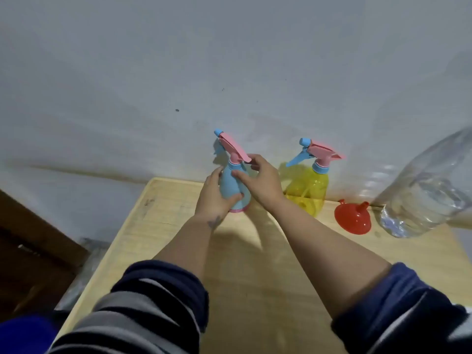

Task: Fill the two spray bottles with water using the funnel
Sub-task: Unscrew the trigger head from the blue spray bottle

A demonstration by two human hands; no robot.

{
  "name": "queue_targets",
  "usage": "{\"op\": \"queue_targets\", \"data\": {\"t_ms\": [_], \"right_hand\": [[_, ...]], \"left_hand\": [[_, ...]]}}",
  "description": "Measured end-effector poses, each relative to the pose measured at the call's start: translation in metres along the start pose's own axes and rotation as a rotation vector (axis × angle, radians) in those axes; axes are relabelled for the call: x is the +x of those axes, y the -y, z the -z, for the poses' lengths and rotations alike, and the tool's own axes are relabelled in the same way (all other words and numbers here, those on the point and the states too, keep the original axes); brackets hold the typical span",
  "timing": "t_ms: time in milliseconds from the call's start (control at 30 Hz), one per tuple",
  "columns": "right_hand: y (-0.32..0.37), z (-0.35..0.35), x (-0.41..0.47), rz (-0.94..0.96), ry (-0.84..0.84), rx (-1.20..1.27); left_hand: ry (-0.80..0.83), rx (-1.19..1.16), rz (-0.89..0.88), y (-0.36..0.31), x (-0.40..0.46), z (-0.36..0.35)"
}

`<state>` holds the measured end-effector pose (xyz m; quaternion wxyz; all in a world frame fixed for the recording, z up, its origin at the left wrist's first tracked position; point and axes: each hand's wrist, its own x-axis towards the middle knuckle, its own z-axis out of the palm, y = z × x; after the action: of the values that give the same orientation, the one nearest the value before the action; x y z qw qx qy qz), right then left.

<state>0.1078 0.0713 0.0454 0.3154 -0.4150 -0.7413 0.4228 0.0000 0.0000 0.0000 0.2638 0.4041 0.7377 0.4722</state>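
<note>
A blue spray bottle (231, 190) with a pink trigger head stands upright near the back of the wooden table (245, 272). My left hand (213, 198) wraps around its body. My right hand (260, 178) touches its neck, with fingertips at the back of the pink spray head. A yellow spray bottle (307, 187) with a pink and blue head stands to the right, against the wall. A red funnel (353, 218) lies mouth down, spout up, right of the yellow bottle. A large clear plastic water bottle (429, 190) leans at the far right.
A pale wall rises right behind the table. Dark brown furniture (30, 254) stands low on the left, beyond the table's left edge. My striped sleeves fill the lower part of the view.
</note>
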Motion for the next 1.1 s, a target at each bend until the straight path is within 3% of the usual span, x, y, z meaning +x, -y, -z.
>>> {"op": "queue_targets", "data": {"t_ms": [433, 1100], "right_hand": [[0.021, -0.001, -0.024, 0.02, -0.062, 0.063], [0.051, 0.022, -0.246, -0.055, -0.196, 0.096]], "left_hand": [[-0.029, -0.084, -0.027, -0.012, -0.032, 0.005], [0.033, 0.03, -0.082, -0.008, -0.232, 0.009]]}}
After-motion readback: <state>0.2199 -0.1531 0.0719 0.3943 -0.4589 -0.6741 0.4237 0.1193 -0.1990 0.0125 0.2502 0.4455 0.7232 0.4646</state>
